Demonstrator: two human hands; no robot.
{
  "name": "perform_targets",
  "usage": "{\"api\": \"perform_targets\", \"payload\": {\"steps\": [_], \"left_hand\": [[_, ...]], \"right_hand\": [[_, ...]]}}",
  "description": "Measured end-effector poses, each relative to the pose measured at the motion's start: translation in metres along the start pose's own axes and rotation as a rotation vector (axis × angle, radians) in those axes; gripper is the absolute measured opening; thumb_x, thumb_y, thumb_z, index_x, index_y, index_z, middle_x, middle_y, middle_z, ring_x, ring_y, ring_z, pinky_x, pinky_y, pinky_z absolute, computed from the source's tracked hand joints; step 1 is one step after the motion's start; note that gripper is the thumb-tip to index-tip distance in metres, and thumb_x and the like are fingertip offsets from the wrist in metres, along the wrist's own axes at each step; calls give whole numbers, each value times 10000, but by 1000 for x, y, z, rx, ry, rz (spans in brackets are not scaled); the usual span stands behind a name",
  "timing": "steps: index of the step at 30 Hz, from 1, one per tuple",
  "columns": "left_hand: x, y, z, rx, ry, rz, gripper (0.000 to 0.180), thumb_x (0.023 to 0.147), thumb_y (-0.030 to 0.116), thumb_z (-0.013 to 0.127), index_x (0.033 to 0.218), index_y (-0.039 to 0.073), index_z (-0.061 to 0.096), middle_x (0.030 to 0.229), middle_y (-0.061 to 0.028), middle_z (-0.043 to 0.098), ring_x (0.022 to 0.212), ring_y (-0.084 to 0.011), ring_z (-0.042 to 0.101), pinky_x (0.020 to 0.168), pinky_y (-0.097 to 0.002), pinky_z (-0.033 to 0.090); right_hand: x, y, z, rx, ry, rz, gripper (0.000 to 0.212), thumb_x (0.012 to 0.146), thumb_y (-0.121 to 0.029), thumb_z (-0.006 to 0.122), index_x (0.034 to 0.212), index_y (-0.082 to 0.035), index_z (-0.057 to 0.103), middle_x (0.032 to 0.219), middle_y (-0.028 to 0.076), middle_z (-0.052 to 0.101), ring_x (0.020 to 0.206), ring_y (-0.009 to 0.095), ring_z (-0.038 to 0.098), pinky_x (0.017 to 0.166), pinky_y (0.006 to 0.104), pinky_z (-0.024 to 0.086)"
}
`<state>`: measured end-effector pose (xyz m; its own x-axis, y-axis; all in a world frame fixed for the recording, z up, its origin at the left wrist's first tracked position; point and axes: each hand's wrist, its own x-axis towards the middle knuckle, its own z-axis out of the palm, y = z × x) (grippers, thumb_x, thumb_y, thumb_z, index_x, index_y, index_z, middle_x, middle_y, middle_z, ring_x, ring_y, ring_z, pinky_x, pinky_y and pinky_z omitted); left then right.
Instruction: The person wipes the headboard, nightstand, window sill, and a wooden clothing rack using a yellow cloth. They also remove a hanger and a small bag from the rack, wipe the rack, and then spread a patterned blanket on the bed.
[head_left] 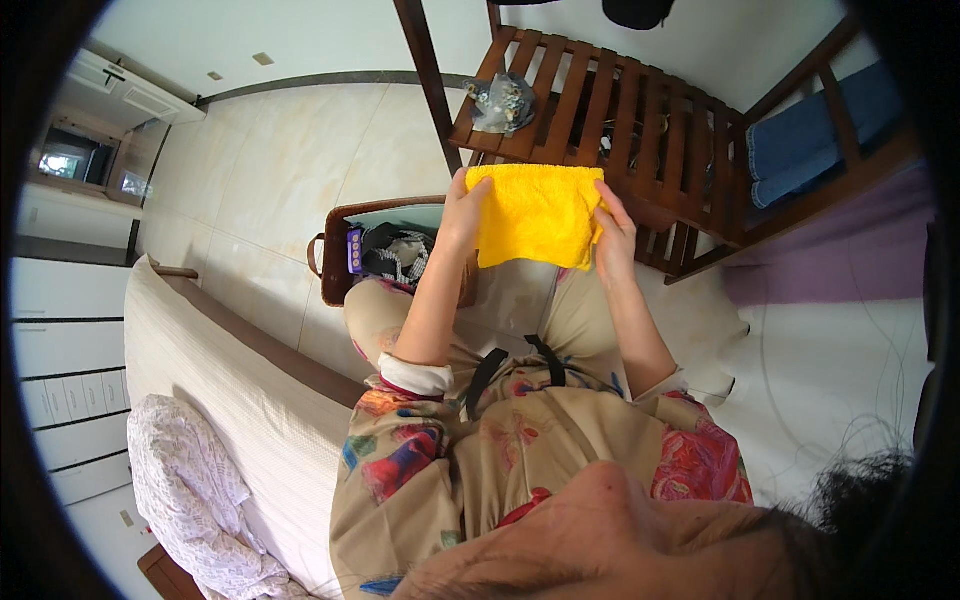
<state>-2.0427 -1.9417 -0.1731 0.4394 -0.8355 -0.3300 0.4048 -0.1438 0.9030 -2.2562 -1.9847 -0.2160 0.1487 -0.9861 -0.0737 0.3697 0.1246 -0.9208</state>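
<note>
A bright yellow cloth point(540, 215), folded into a rough rectangle, is stretched between my two hands above my knees. My left hand point(463, 210) grips its left edge, the thumb lying on top near the upper corner. On the opposite side my right hand point(614, 232) pinches the right edge, with fingers partly behind the fabric. Below and left of the cloth, a brown basket point(336, 225) stands on the floor by my left knee. Dark and checked fabrics point(398, 250) and a purple box point(355, 250) lie inside it.
A slatted wooden rack point(640, 95) stands just beyond the cloth, bearing a clear plastic bag point(502, 103). Blue jeans point(815, 135) hang at its right. The bed point(240, 370) I sit on extends left, with a crumpled white lace cover point(190, 490). Pale tiles point(290, 160) cover the floor.
</note>
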Motion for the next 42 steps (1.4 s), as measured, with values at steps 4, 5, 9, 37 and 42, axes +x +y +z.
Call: {"api": "perform_targets", "payload": {"steps": [4, 5, 9, 37, 42], "left_hand": [[-9, 2, -21, -11, -13, 16, 330, 930, 110, 531, 1238, 24, 448, 1073, -96, 592, 990, -206, 589, 826, -322, 491], [-11, -3, -26, -25, -30, -27, 332, 945, 140, 521, 1248, 24, 450, 1093, -104, 594, 992, -219, 596, 854, -342, 488], [-23, -41, -41, -353, -50, -177, 354, 967, 290, 504, 1226, 49, 494, 1134, -110, 598, 1013, -218, 594, 916, -387, 462], [51, -33, -451, 535, 246, -228, 452, 804, 109, 657, 1213, -44, 541, 958, -128, 641, 818, -205, 637, 753, -315, 522], [41, -4, -429, 513, 205, -196, 158, 835, 121, 587, 952, 15, 601, 798, -46, 600, 681, -151, 584, 614, -276, 485]], "right_hand": [[-9, -4, 11, -461, 137, -282, 497, 809, 103, 483, 1277, -46, 559, 1296, 110, 511, 1220, 239, 477, 1045, 305, 341], [-16, -5, 20, -552, 114, -415, 534, 773, 100, 507, 1274, -78, 560, 1271, 125, 520, 1226, 259, 473, 1052, 322, 344], [-61, 3, 79, -541, -436, -593, 454, 750, 71, 536, 1188, -38, 577, 1223, 153, 536, 1213, 320, 466, 1041, 392, 361], [-20, 221, 99, -693, -377, 410, 164, 933, -94, 507, 1075, -37, 567, 888, 24, 592, 844, 109, 555, 765, 254, 438], [-16, 192, 116, -495, -405, 396, 220, 924, -171, 557, 1064, -2, 565, 887, 31, 611, 806, 120, 566, 736, 258, 441]]}}
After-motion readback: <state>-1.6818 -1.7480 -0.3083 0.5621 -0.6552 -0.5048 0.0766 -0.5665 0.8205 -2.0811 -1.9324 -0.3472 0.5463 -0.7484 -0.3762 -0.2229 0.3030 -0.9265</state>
